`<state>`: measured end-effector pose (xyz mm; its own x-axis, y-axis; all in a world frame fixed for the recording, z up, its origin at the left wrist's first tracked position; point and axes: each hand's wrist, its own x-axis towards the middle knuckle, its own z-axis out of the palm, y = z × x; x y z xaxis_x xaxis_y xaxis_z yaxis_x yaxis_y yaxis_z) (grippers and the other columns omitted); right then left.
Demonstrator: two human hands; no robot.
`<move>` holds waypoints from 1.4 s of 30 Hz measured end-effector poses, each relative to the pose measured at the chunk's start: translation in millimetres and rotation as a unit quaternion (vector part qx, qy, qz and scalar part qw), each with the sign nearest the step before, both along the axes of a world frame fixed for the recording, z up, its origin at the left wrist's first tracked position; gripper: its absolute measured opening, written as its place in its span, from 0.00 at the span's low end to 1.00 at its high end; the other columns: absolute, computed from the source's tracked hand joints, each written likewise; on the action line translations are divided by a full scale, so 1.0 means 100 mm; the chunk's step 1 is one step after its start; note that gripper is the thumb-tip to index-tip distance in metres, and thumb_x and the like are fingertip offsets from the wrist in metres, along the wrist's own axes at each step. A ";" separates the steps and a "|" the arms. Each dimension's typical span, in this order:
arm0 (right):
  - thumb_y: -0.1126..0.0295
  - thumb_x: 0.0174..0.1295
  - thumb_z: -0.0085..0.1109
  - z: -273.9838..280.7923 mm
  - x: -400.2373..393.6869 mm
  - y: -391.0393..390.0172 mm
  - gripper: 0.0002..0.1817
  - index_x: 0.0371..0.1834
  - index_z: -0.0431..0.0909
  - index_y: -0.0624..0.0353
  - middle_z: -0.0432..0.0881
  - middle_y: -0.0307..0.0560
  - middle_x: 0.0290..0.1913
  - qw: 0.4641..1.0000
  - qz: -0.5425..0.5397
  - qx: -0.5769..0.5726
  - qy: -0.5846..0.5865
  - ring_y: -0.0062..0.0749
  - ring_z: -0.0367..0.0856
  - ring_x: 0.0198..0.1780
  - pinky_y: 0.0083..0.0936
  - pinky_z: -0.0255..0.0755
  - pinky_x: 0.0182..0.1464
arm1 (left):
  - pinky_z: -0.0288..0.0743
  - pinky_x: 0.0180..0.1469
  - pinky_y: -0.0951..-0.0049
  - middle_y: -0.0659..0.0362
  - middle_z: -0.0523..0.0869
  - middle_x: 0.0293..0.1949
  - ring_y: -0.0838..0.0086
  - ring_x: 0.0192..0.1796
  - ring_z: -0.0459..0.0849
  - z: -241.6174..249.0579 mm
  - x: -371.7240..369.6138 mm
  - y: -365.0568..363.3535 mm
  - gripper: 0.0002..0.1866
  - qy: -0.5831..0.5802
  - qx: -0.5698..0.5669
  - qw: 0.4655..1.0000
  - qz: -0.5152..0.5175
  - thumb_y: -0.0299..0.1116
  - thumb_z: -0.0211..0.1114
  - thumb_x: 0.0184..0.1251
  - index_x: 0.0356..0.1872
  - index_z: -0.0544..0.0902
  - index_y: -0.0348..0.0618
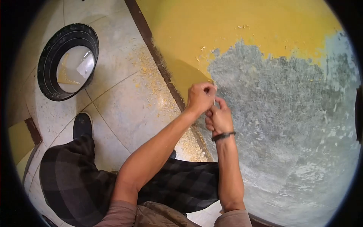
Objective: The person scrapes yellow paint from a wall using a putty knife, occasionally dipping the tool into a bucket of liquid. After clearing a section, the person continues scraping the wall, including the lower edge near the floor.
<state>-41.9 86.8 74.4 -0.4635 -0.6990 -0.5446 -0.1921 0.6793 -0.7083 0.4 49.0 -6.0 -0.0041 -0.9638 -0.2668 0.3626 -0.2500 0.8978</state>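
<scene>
In front of the wall (261,113), my left hand (200,99) and my right hand (221,118) meet with fingers curled. My left hand is closed in a pinch, its thumb and forefinger bent together. Just below it, my right hand is closed too, a dark band round its wrist. A thin, light-coloured edge shows between the two hands, too small to name. Behind them the wall is bare grey plaster, with yellow paint (242,19) left above in a ragged border.
A black bucket (46,60) with cloudy liquid stands on the tiled floor (113,106) at the left. Yellow paint flakes (162,94) lie along the brown skirting (151,47). My bent legs (177,185) and dark shoe (82,126) are below.
</scene>
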 end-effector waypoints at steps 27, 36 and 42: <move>0.74 0.61 0.46 -0.03 0.07 -0.09 0.17 0.55 0.64 0.54 0.66 0.38 0.18 1.000 0.008 0.014 -0.011 0.19 0.59 0.11 0.18 0.47 0.10 | 0.71 0.30 0.76 0.59 0.82 0.21 0.82 0.26 0.75 -0.14 0.01 -0.10 0.11 -0.008 -0.038 0.999 0.016 0.34 0.64 0.61 0.28 0.83 0.34; 0.75 0.61 0.43 0.07 -0.10 0.01 0.17 0.54 0.64 0.54 0.66 0.36 0.18 0.999 0.020 0.019 -0.021 0.16 0.57 0.10 0.15 0.45 0.10 | 0.75 0.37 0.72 0.53 0.85 0.29 0.73 0.32 0.82 -0.11 -0.14 0.13 0.15 0.004 -0.113 0.989 0.090 0.38 0.65 0.61 0.33 0.82 0.32; 0.76 0.61 0.44 0.03 -0.20 -0.09 0.13 0.49 0.66 0.54 0.65 0.36 0.18 0.998 0.024 0.042 -0.031 0.16 0.56 0.11 0.15 0.45 0.10 | 0.74 0.34 0.74 0.55 0.84 0.26 0.76 0.29 0.80 -0.10 -0.04 0.06 0.16 -0.047 -0.068 0.997 0.009 0.38 0.70 0.54 0.34 0.82 0.32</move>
